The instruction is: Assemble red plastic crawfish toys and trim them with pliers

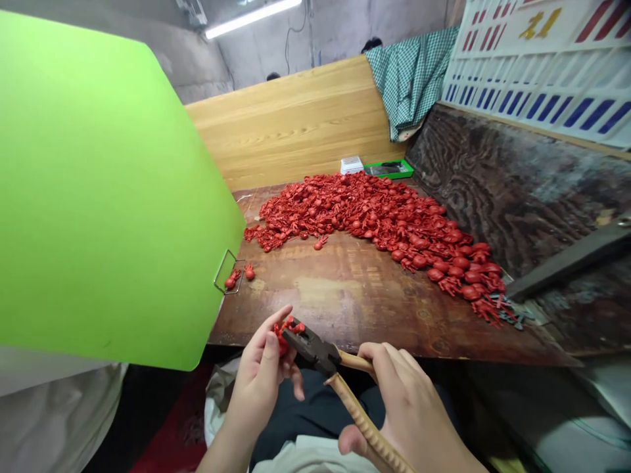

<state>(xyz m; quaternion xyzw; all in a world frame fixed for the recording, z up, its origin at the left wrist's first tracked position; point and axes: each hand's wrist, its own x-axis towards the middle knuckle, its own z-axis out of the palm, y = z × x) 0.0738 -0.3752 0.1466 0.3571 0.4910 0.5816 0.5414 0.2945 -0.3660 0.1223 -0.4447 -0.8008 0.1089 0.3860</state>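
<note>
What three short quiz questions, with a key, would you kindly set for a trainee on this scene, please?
1. Which hand holds the pliers: (a) left, (b) right, (c) neither?
2. True or false: the left hand is empty.
3. Fill in the colour: a ____ tray lies behind the red pile.

Key:
1. b, the right hand.
2. False; it holds a red piece.
3. Green.
</note>
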